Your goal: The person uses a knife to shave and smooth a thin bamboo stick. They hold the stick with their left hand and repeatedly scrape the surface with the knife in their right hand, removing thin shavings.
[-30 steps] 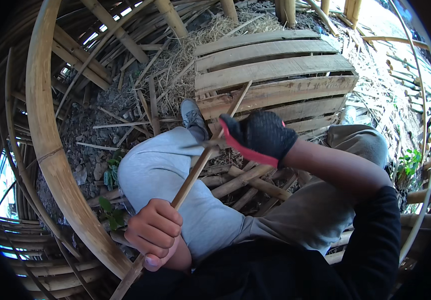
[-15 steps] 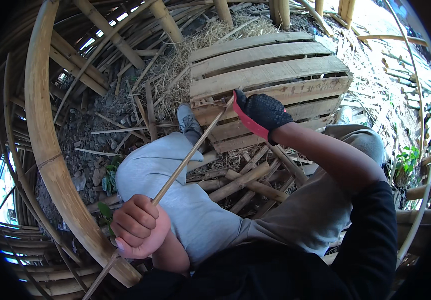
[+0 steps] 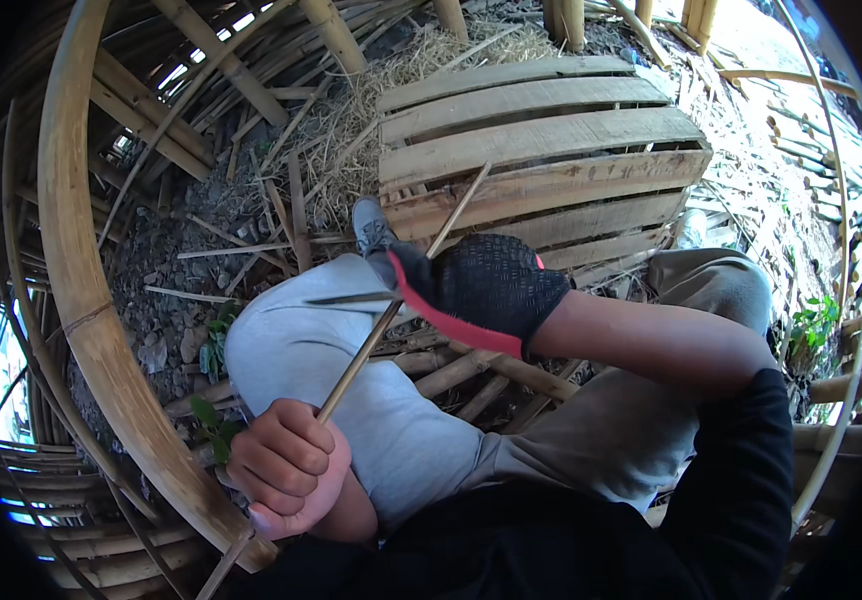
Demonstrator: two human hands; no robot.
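Left hand (image 3: 286,465) gripping stick (image 3: 359,362); right hand (image 3: 491,298) holding knife (image 3: 353,298)

We are finding the left hand bare and closing in a fist around the lower part of the stick. The stick is slanting over the left leg (image 3: 291,330), its lower end showing below the fist and its upper end standing out in front of the crate (image 3: 541,133).

The right hand is wearing a black glove (image 3: 511,275) with a red edge. We are judging its grip closed on the knife; the glove is hiding the handle. The blade is pointing left and crossing the stick just beside the glove. Whether the edge is biting into the wood, we are not managing to tell.

We are also noting the following. A grey shoe (image 3: 372,228) is resting near the crate's left corner. Bamboo pieces (image 3: 526,375) are lying between the legs. Straw (image 3: 356,115) is covering ground beside the crate. A thick pole (image 3: 76,240) is curving along the left side.
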